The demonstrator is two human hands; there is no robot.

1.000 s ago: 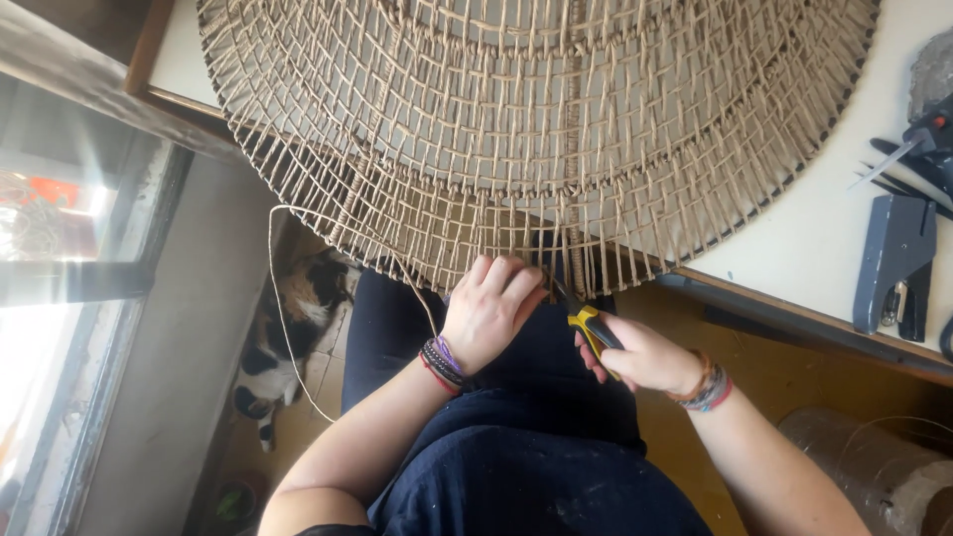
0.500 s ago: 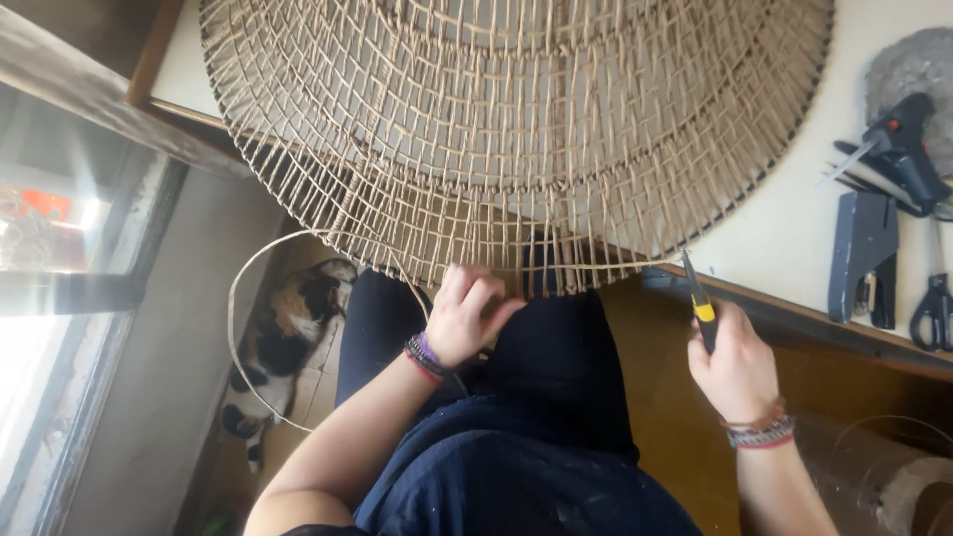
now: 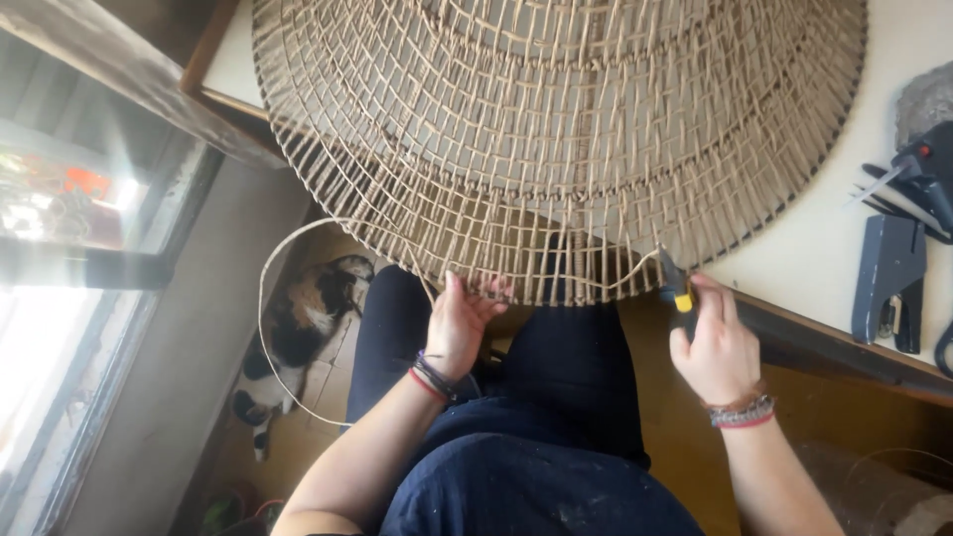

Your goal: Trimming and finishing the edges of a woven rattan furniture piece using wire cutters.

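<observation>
A big round woven wicker piece (image 3: 556, 129) lies on a white table (image 3: 814, 248) and overhangs its near edge above my lap. My left hand (image 3: 465, 320) grips the loose spokes at the lower rim from underneath. My right hand (image 3: 713, 342) holds small yellow-handled pliers (image 3: 677, 290), their tip at the rim's right side where a thin cane strand (image 3: 298, 298) runs along the edge. That strand loops down to the left over the floor.
A calico cat (image 3: 298, 333) lies on the floor left of my legs. A dark blue stapler-like tool (image 3: 888, 278) and other hand tools (image 3: 918, 174) sit on the table at the right. A window (image 3: 69, 258) fills the left side.
My right hand pulled out to the right with the pliers, then came back in to the rim. The cane loop on the left has drawn tighter. My left hand stays at the rim.
</observation>
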